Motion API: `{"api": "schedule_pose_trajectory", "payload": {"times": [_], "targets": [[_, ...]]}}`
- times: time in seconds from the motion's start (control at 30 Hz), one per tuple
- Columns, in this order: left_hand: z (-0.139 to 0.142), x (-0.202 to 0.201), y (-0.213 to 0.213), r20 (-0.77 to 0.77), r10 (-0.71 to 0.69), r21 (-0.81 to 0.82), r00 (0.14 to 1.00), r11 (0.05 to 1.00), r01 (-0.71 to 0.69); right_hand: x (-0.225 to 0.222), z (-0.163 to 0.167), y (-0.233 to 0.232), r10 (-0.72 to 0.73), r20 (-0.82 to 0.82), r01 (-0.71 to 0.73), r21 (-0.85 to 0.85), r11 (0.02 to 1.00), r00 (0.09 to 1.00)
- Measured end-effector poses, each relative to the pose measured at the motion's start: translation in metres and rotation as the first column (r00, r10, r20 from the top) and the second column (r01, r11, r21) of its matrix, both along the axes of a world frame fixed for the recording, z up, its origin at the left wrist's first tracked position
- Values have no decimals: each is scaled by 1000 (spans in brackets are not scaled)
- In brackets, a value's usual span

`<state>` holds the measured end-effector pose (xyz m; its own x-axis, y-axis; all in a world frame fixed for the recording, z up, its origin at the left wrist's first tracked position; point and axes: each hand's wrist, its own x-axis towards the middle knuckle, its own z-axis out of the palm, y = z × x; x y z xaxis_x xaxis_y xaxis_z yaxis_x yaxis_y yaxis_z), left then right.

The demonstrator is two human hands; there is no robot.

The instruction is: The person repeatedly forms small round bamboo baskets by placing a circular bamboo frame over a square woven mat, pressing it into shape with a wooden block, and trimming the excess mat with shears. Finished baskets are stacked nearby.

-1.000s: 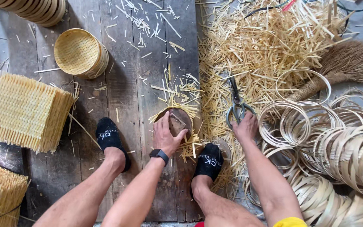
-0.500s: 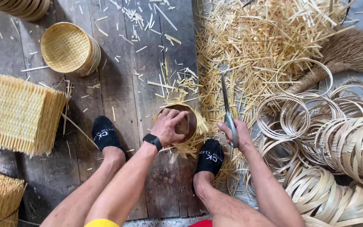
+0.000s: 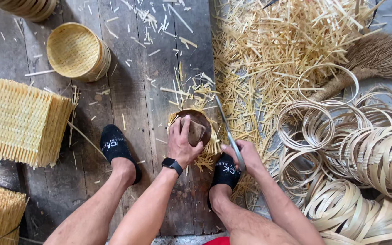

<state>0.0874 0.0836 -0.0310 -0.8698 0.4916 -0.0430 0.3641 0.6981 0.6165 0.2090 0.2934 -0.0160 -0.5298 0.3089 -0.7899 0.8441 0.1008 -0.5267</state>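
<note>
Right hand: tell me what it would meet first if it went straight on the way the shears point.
The right hand holds shears aimed up and slightly left. First would probably be the loose bamboo strips on the plank floor; height above them is unclear.

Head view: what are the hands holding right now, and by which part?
Right hand grips the shears at the handle end, blades pointing away. Left hand presses on top of the round wooden mould over the woven mat.

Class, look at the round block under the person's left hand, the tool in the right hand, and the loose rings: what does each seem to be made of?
Round block: probably wood, dark brown, smooth and worn. Tool in the right hand: metal, grey with a dull shine along long narrow blades. Rings: likely split bamboo or cane, pale thin strips bent into hoops.
</note>
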Motion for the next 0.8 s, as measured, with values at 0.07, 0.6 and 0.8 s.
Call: {"api": "schedule_pose_trajectory", "payload": {"times": [0.07, 0.6, 0.8], "targets": [[1, -1, -1, 3, -29, -109, 1000, 994, 29, 7, 2, 8, 129, -178, -92, 205, 974, 975], [-5, 8, 22, 43, 10, -2, 999, 1000, -10, 7, -67, 57, 687, 166, -513, 789, 339, 708], [0, -3, 17, 49, -153, 66, 987, 987, 150, -5, -90, 53, 740, 115, -286, 952, 108, 663]]}}
